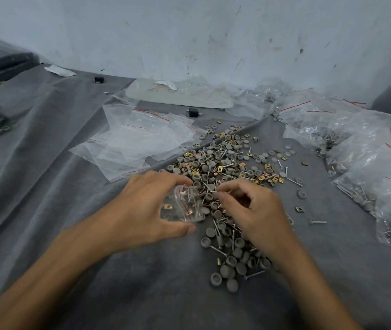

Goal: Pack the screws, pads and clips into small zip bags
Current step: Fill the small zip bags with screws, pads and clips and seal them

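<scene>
while the bag gapes, parts go in by the pinch

since the small zip bag (pixel 182 207) is thin, limp film, it looks feather-light and slick, best held at the mouth beside its red zip line. the left hand (pixel 147 206) grips it just so, fingers curled over the top and thumb underneath, at the near-left edge of the pile of screws (pixel 218 250), pads (pixel 231 260) and clips (pixel 220 169) on the cloth-covered counter (pixel 94 234). one bag is in hand; inside i make out two clips, a few screws and perhaps one pad. the right hand (pixel 254 210), fingers curled, pinches what appear to be screws at the bag's mouth, though blur hides how many. the screws are thin, stiff and pointed, likely to prick the film; the grey pads look soft and apt to roll; the brass clips are tiny, with sharp edges. loose, each kind runs to dozens, past counting. a sheaf of empty bags (pixel 137 141) lies beyond the left hand, and filled bags (pixel 375 167) are heaped at the right; neither heap separates enough to count.
</scene>
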`<state>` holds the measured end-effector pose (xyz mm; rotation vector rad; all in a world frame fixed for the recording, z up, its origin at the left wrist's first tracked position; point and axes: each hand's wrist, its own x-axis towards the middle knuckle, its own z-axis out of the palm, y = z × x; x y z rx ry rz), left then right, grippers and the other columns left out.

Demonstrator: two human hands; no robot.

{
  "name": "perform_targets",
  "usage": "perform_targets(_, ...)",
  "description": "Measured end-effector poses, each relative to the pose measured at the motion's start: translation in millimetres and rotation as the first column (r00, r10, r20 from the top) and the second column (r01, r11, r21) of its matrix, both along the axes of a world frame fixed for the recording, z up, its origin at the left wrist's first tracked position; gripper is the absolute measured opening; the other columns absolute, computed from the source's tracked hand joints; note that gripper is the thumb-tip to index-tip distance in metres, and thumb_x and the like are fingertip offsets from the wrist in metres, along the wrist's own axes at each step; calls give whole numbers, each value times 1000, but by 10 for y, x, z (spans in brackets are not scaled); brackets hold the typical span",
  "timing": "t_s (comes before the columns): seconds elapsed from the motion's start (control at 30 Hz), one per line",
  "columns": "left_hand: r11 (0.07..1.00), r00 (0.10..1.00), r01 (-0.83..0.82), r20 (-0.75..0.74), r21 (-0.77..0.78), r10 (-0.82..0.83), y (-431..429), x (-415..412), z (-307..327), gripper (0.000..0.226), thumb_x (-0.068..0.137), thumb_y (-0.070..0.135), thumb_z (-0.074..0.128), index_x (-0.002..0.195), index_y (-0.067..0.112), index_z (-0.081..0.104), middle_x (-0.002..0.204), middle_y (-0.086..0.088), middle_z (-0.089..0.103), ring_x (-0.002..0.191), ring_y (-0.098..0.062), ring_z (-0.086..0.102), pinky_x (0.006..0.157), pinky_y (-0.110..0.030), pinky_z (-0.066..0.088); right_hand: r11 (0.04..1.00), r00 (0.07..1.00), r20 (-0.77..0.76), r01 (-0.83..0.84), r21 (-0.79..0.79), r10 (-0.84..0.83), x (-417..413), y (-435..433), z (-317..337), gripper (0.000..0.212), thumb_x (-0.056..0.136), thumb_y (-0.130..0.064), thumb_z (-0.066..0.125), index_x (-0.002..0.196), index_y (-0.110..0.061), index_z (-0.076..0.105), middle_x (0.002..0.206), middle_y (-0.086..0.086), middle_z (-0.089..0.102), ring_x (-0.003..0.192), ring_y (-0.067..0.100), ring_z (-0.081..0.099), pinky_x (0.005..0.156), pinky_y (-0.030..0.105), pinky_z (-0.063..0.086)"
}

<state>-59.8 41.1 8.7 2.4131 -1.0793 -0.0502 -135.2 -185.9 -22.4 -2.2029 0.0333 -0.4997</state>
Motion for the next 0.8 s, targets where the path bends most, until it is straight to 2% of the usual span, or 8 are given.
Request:
perform_targets(0.1,1000,1000,6,-3,6,-6,1,-1,-1,76,75,69,70,141,47,39,130,31,38,114,15,23,102,-20,22,953,991,-14,125,-275,-134,30,-119,-29,9,95,-31,67,101,-29,73,90,-16,64,96,9,57,83,31,49)
perform_targets(0.2,1000,1000,14,-7,0,-14,8,7,-9,75,75,70,69,140,48,38,130,31,39,115,16,23,102,-21,23,907,983,-44,146,-395,-178,60,-140,-78,14,96,-37,63,104,-30,72,97,-14,59,105,14,49,86,34,44)
perform_targets(0.43,1000,1000,20,-4,-16,-20,28,34,-41,76,74,75,66,140,50,38,133,31,40,118,15,25,103,-20,24,840,963,-159,104,-532,-220,109,-72,-159,30,95,-51,59,120,-36,65,109,-13,51,106,9,35,92,33,41)
perform_targets(0.67,1000,1000,24,7,-8,-24,28,42,-51,76,74,76,66,140,49,38,132,32,40,120,14,26,105,-21,23,827,958,-184,83,-556,-220,88,-32,-109,16,97,-43,57,109,-35,63,109,-13,53,104,10,37,92,34,41)
perform_targets(0.8,1000,1000,30,2,0,-30,22,37,-47,77,75,75,65,141,49,36,129,36,34,116,19,20,100,-17,21,849,945,-251,47,-527,-208,63,-49,-86,18,95,-40,59,112,-36,60,110,-13,54,109,12,44,94,34,43)
